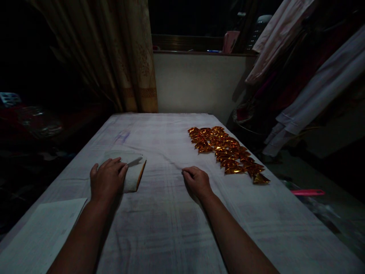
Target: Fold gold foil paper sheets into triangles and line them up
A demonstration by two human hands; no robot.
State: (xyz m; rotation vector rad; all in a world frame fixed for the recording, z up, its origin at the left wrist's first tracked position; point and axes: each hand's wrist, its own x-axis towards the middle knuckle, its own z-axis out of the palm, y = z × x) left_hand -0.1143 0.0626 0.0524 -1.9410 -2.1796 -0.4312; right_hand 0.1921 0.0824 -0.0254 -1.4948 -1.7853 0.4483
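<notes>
1. Two bare hands rest on a table (171, 236) covered in pale cloth, in a dim room.
2. Beyond and to the right of the right hand (197, 182) lies a band of folded gold foil pieces (228, 152) — many of them, packed close and overlapping, running away from the hand toward the far right edge. The nearest pieces are close to the hand but not touching it.
3. Under the left hand (107, 178) sits a small stack of pale sheets (131, 171), gold showing along its right edge. Nothing lies between the two hands but bare cloth.
4. Near the left forearm, at the table's near-left corner, lies a larger white sheet (42, 232).
5. Past the table hang a curtain (114, 57) on the left and clothes (308, 76) on the right; a pink strip (308, 192) lies low, right of the table.
6. Left hand: palm down, fingers spread flat, pressing on the stack and gripping nothing.
7. Right hand: knuckles up, fingers curled under into a loose fist on the cloth — whether it holds anything cannot be told.
8. Both forearms reach straight forward from the near edge.
</notes>
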